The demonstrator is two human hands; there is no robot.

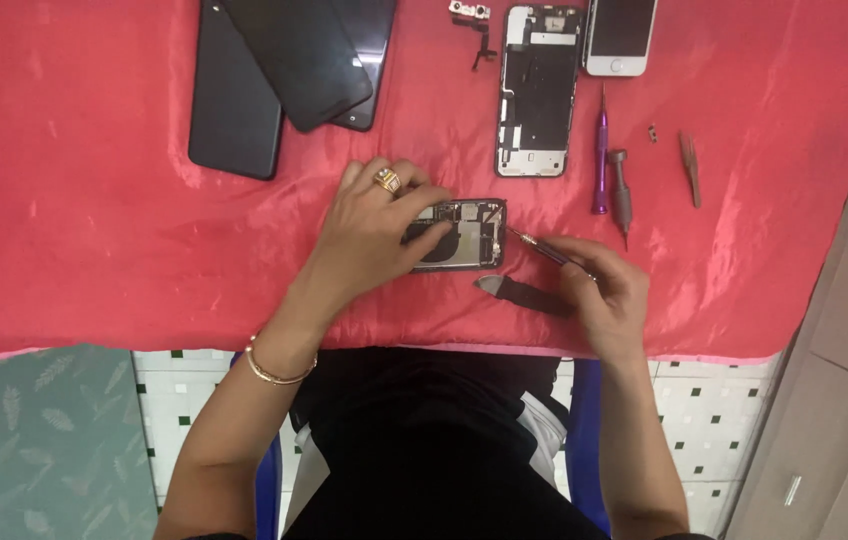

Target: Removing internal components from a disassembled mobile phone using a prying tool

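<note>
An opened phone [466,232] with its insides showing lies on the red cloth [74,200]. My left hand [369,235], with a ring and a gold bracelet, presses down on the phone's left part and holds it still. My right hand [604,295] grips a thin screwdriver [544,249] whose tip touches the phone's right edge. A dark flat pry tool [524,293] lies just below the phone, partly under my right hand.
Three dark phone panels [284,70] are stacked at the back left. A stripped phone frame [538,90], a small camera part [471,15] and a white phone [622,38] lie at the back. A purple screwdriver [600,150], a grey screwdriver [621,190] and brown tweezers [690,168] rest to the right.
</note>
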